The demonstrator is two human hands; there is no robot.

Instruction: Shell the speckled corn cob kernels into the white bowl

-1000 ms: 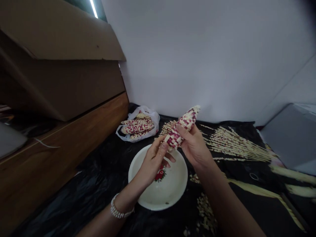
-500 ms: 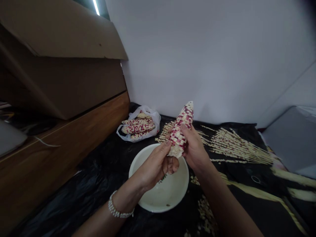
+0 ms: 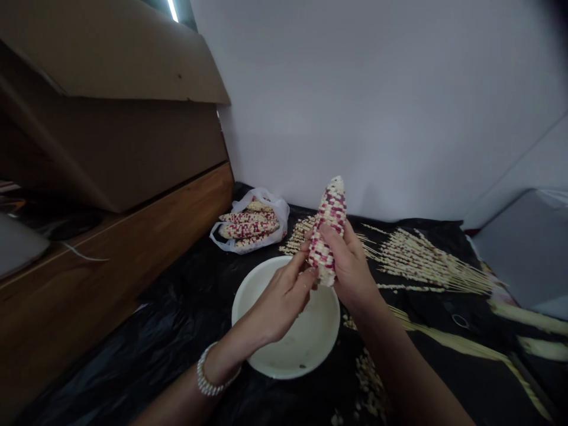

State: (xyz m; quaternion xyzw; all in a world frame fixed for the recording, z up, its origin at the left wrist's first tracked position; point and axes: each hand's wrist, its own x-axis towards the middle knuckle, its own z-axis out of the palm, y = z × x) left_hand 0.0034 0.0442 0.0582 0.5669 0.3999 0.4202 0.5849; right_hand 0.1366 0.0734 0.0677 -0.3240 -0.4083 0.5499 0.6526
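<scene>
An ear of corn (image 3: 331, 219) with white and dark red kernels is held tilted upright above a white basin (image 3: 295, 355). My right hand (image 3: 350, 260) wraps around its right side, the thumb lying across the kernels. At the lower left of the ear, my left hand (image 3: 286, 296) presses its thumb and fingers against the base; its other fingertips are partly hidden. A beaded bracelet (image 3: 206, 373) circles my left wrist. Inside the basin lies a small dark bit near the front rim.
A plastic bag (image 3: 284, 216) of corn ears stands behind the basin. Skewers (image 3: 417, 257) threaded with kernels lie to the right, near bare sticks (image 3: 461, 340) and loose kernels (image 3: 370, 381). Black sheeting (image 3: 186, 307) covers the surface. A cardboard box (image 3: 146, 148) stands at left, a wall behind.
The ear has turned a little more upright and rolled in my hands. My left hand has shifted its grip, its fingers now turned in toward the base of the ear.
</scene>
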